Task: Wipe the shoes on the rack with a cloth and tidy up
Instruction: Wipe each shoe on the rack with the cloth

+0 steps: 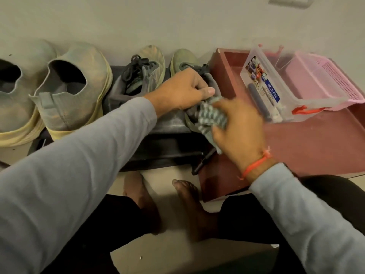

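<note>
**Rightmost lace-up shoe under the cloth; three shoes to its left not being handled**

Landmark: black shoe rack.

- Left end of the rack: a pair of grey slip-on knit sneakers with yellowed soles is seen, heels toward the camera. No hand is on them.
- Middle of the rack: a grey lace-up trainer is seen, laces loose.
- Right end of the rack: its mate, the second trainer, is gripped at the collar by the left hand, fingers curled, thumb on top.
- Just right of that grip: a checked cloth is bunched in the right hand, fingers closed round it and pressed to the shoe's heel. The hand is motion-blurred.

Step judged: wiping in progress on this shoe. Next move likely calls for a steady left-hand hold while the shoe is turned and unwiped faces are presented.

- Right of the rack: a clear plastic box labelled "MULTI-BOX" and a pink basket sit on a maroon tray. Smaller print unreadable.
</note>
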